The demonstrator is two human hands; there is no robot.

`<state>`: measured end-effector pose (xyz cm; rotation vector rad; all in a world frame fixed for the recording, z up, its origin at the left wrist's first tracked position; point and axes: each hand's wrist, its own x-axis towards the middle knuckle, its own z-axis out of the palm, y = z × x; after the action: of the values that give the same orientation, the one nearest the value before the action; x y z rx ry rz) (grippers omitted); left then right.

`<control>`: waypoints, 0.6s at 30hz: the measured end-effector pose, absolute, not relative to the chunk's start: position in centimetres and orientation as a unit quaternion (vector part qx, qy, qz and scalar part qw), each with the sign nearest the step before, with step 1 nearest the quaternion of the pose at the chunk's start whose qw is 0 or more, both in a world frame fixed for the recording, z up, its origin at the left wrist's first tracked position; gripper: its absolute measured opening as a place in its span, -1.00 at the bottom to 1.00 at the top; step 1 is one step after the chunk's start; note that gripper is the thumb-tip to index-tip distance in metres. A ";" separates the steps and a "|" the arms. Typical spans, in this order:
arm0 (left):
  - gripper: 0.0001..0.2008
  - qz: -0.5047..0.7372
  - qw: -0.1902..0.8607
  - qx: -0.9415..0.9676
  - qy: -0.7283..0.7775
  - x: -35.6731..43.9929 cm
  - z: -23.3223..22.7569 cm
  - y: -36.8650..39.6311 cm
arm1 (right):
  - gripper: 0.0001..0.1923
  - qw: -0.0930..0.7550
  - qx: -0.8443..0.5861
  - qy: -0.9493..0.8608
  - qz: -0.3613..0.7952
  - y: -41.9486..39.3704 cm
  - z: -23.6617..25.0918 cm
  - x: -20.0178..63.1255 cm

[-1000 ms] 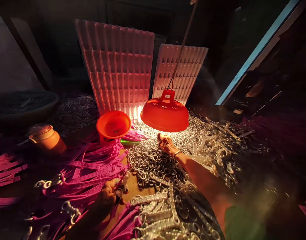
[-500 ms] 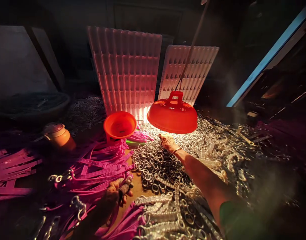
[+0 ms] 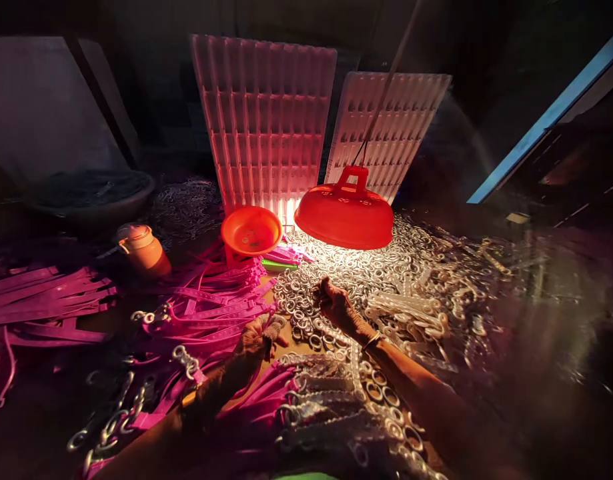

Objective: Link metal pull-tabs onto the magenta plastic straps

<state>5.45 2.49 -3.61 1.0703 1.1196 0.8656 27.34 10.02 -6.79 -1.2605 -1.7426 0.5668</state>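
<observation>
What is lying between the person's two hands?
In the head view, loose metal rings from the big heap lie between the left hand and the right hand, over a patch of bare surface.

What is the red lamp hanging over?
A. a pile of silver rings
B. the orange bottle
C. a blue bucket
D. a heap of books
A: the lamp hangs on its cord right above the lit pile of silver rings, beside the right hand.
</observation>
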 end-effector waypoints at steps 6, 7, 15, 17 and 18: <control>-0.55 0.425 0.630 0.458 0.461 6.3 -3.7 3.0 | -0.67 0.445 -0.488 -0.681 0.317 6.8 -7.9 21.9; -0.54 0.428 0.629 0.456 0.462 6.2 -3.8 3.1 | -0.66 0.446 -0.480 -0.673 0.344 6.5 -8.0 21.1; -0.66 0.444 0.620 0.449 0.465 5.6 -4.6 3.4 | -0.82 0.428 -0.406 -0.676 0.442 5.4 -7.0 19.8; -0.67 0.448 0.628 0.455 0.445 5.5 -5.1 3.4 | -0.90 0.416 -0.400 -0.675 0.460 5.6 -6.6 20.1; -0.67 0.454 0.631 0.461 0.427 5.4 -5.3 3.5 | -0.90 0.408 -0.398 -0.672 0.473 5.7 -6.5 20.2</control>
<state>5.40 3.50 -5.34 1.0547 0.9785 1.0402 20.21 5.75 -6.54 -1.0019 -1.6931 1.1921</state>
